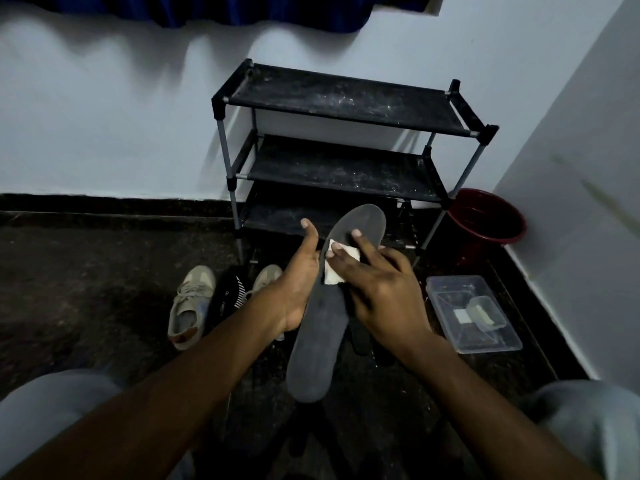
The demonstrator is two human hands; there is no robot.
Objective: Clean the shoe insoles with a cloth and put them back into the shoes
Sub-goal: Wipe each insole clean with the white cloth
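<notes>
Probably light, thin and bendy, the long dark grey foam insole (318, 348) is held off the floor at centre, left hand (298, 292) clamped on its left edge mid-length, a sound hold, while right hand (381, 292) presses a small white cloth (333, 276) on it, fingers apart.

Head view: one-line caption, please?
Left hand holds a grey insole while right hand presses a white cloth on it.

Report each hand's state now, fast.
Left hand: grip closed on the dark grey flat shoe insole.
Right hand: open, straight fingers pressing the small white folded cloth onto it.
</notes>
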